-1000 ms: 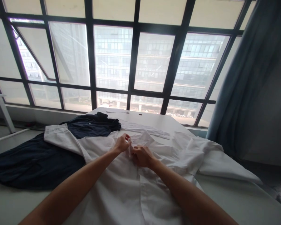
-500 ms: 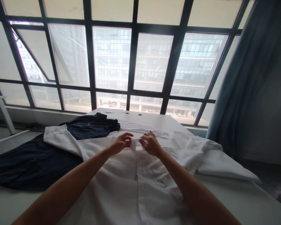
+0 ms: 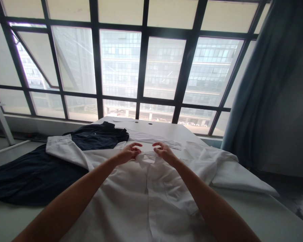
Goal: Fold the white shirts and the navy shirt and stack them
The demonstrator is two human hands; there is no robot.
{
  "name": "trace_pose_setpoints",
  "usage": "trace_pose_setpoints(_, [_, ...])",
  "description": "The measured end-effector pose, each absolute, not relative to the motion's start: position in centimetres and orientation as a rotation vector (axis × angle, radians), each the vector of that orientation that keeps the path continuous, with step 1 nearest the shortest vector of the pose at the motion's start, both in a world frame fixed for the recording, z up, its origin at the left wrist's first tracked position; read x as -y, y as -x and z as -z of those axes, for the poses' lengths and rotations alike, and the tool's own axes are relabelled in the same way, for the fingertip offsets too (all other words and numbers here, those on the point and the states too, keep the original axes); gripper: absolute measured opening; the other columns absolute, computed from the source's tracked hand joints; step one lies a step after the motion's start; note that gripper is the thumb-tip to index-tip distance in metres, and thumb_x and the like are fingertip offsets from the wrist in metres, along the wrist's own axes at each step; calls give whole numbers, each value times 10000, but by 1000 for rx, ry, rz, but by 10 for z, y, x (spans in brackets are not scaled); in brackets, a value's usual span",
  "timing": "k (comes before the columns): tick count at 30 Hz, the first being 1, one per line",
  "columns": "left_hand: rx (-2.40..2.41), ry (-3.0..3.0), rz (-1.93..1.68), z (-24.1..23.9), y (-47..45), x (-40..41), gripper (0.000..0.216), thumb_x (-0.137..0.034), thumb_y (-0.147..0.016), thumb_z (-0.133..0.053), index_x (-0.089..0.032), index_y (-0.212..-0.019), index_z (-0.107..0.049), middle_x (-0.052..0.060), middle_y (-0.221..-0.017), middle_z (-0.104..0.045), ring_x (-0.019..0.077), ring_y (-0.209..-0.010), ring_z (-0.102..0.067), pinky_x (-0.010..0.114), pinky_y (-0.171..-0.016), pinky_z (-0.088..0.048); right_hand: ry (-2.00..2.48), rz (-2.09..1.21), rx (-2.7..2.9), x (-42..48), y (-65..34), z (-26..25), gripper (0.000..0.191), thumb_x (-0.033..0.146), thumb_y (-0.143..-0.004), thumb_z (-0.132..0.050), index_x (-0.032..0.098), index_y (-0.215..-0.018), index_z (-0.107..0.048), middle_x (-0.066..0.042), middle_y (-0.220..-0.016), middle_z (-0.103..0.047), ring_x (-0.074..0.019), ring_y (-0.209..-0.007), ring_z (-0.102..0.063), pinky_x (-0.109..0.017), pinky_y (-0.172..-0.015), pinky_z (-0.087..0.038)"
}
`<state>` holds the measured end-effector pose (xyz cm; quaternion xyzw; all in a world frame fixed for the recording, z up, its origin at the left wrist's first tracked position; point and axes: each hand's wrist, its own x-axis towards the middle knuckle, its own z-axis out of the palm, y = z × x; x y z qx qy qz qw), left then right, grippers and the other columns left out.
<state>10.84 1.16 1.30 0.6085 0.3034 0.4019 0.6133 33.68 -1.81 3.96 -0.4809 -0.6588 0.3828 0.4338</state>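
While both hands work at the neck of the white shirt (image 3: 121, 198), the step in hand looks to be straightening or shaping its collar (image 3: 148, 159); the fingers of the left hand (image 3: 138, 148) seem to pinch one side of it, and those of the right hand (image 3: 155, 148) the other, with the index fingers lifted clear. To my eye, the next move calls for a light, even pull to both sides, so that the collar lies level without dragging the neck askew. The shirt lies spread on the bench (image 3: 164, 129), its front facing up; the placket (image 3: 150, 201) runs down the middle, and the body shows soft creases; one sleeve (image 3: 60, 148) crosses a dark garment (image 3: 37, 174), while the other sleeve (image 3: 239, 176) spreads rumpled on the far side; the cloth looks thin and limp, so it will probably wrinkle easily; beyond the hands lies another white cloth (image 3: 151, 137).
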Motion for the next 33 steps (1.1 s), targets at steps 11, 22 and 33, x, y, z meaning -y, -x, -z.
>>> trace_pose_setpoints(11, [-893,-1518,-926,-22,-108,-10,475,-274,-562,-843,-132,-956,-619,2,-804,-631,106,-627,-588,240,-601,-479,1287,-957,1461,16,-332,-36,253,251,-686,-571,162,-917,-621,38,-640,-575,-81,-479,-409,-210,-465,-307])
trace_pose_setpoints(22, [-962,-1427,-801,-19,-119,-4,471,-198,-583,-859,-114,-967,-600,29,-734,-676,127,-634,-627,252,-635,-498,1272,-336,1569,11,-328,-27,197,307,-771,-568,161,-885,-636,-60,-816,-643,-191,-732,-563,-326,-692,-461])
trace_pose_setpoints(33, [-719,-1162,-1155,-8,-131,-3,557,-124,-632,-818,-156,-1095,-509,27,-838,-671,165,-735,-682,339,-780,-551,1274,249,2161,40,-309,-34,215,359,-860,-649,176,-961,-701,-82,-976,-688,-213,-888,-605,-307,-793,-426])
